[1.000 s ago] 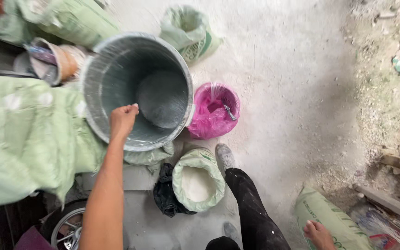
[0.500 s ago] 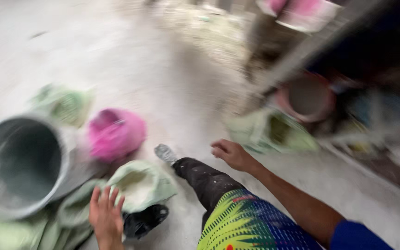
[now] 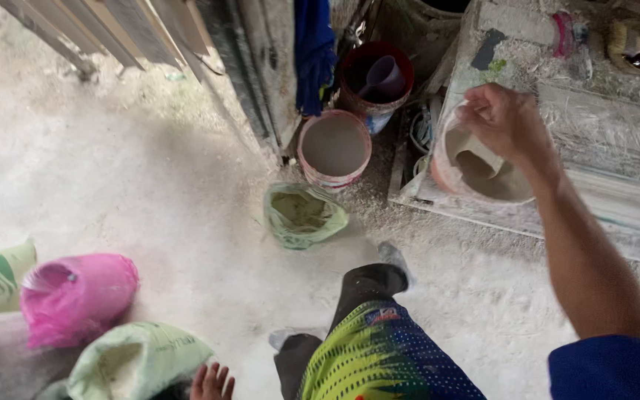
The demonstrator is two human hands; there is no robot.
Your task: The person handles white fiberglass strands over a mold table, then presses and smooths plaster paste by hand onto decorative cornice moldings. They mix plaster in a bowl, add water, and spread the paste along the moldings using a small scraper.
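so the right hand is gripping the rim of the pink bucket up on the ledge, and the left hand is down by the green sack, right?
Not quite. In the head view the right hand grips the rim of a pale, dusty tub with greyish powder and a scoop inside, not the pink bucket, which lies on the floor at lower left. The left hand is indeed down by the green sack.

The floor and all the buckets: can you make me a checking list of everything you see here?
Surface: dusty pale floor, powder scattered.
Job's things: small tub with grey powder and a scoop inside, on a ledge.
Clutter: round bucket of grey powder; red bucket with purple cup; open green bag; pink bag; green sack.
Grippers: right hand grips the tub's rim; left hand low by the green sack, fingers spread.
Cables: nothing seen.
Surroundings: wooden planks, blue cloth hanging.
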